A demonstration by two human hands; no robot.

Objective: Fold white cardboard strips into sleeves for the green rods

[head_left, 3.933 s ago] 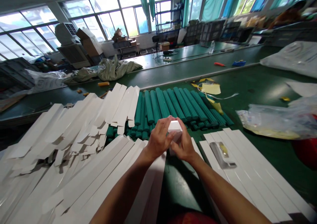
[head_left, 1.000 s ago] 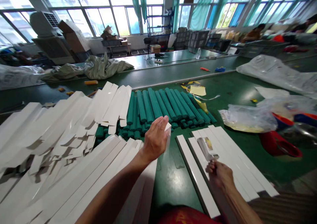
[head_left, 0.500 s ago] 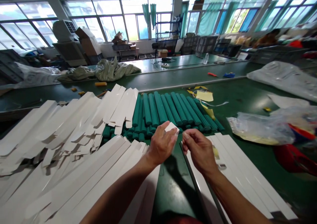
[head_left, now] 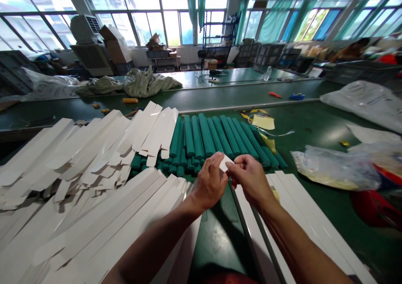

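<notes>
White box [head_left: 225, 163]: probably light, creasable; hold sides.
Left hand [head_left: 210, 182]: clamped round it.
Right hand [head_left: 251, 178]: touching end, grip unclear.

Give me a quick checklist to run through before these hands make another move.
1. Left hand wrapped around the white box: ok.
2. Right hand at the box's visible end: ok, thumb and fingers are there.
3. Anything thin pinched in the right fingertips: cannot tell, too small.
4. Closed white boxes on the right lying flat: ok.
5. Right forearm clear of those boxes: cannot tell; it passes over them in this view.
6. Orange-red tool away from both hands: ok, it lies on the far side of the benches.
</notes>
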